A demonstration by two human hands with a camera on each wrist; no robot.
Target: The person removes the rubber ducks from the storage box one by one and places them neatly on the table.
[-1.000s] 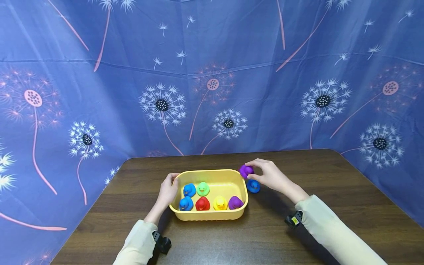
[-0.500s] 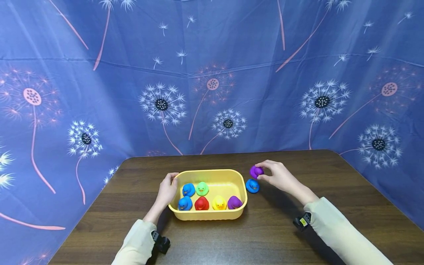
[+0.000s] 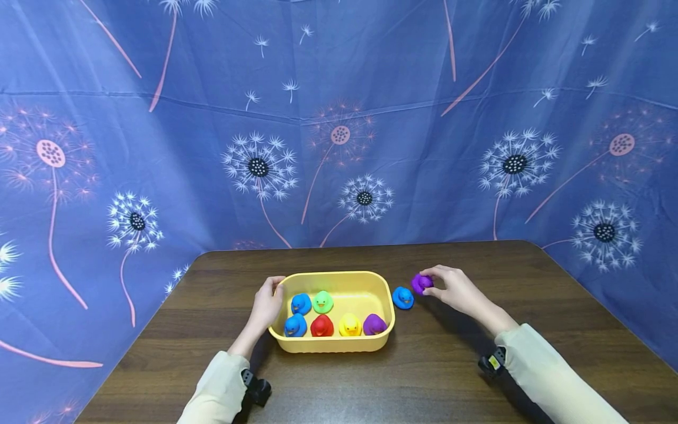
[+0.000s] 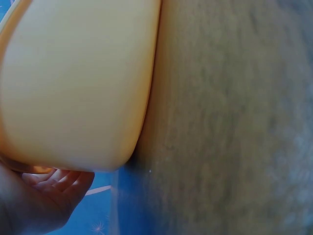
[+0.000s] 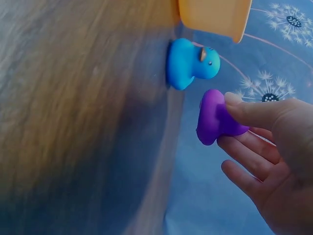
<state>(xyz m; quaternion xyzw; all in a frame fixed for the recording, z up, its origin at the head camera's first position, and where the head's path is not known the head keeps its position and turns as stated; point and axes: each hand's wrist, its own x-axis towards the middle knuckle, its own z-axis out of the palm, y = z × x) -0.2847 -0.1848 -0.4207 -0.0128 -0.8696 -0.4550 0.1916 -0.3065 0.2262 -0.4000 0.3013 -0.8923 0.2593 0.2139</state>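
Observation:
My left hand [image 3: 267, 303] holds the left end of a yellow plastic basin [image 3: 339, 345] by its rim. In the left wrist view, the fingers [image 4: 73, 188] of that hand curl at the basin's edge. Between thumb and fingers, my right hand [image 3: 461, 290] pinches a purple rubber duck [image 5: 212, 117], tilted and raised off the table in the right wrist view. A blue rubber duck [image 3: 403, 298] sits on the table between the basin's right end and the purple duck.
Inside the basin are two blue ducks, a green duck [image 3: 322, 302], a red duck [image 3: 322, 325], a yellow duck [image 3: 350, 325] and another purple duck [image 3: 374, 324]. A brown wooden table [image 3: 339, 388] carries everything. Behind it hangs a blue dandelion-print cloth [image 3: 424, 118].
My right hand has carried the purple duck rightward from the basin's back right corner, past the blue duck, and lowered it toward the table. The left hand has stayed on the basin.

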